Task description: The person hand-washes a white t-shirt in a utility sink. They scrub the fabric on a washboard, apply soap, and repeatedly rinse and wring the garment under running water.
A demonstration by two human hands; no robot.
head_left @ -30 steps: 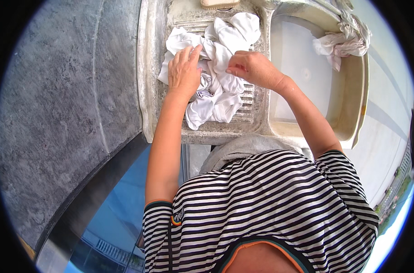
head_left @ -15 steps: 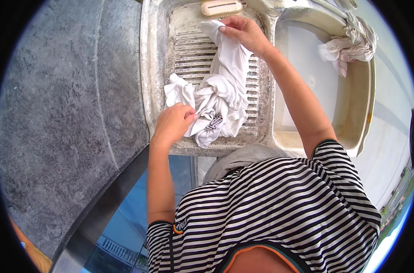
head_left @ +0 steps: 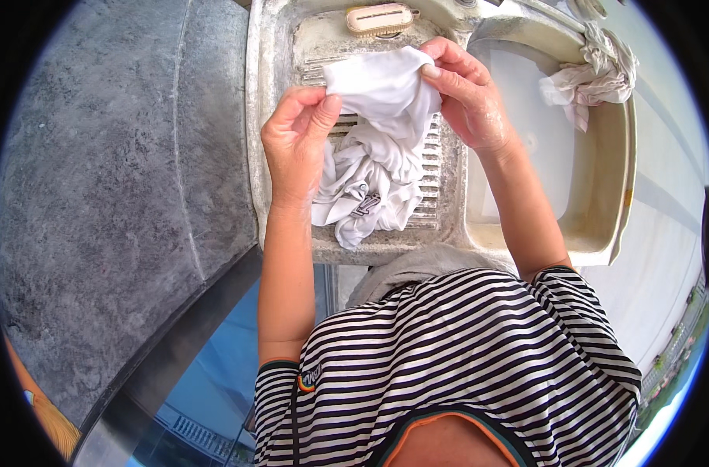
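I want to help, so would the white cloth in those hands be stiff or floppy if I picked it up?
Probably floppy: the cloth bends into soft folds between the left hand and right hand. It likely won't roll: the rest lies in a loose heap on the ridges. It might feel light, as each hand just pinches it.

Bright, soft daylight. White cloth [head_left: 370, 74] nearly blown out tbh. Fisheye bows right edge of sink [head_left: 599, 187], pale ground [head_left: 658, 187] beyond kinda washed out. Black vignette.

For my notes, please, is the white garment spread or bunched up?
The white garment is partly spread: the left hand and right hand spread one end; the rest lies crumpled.
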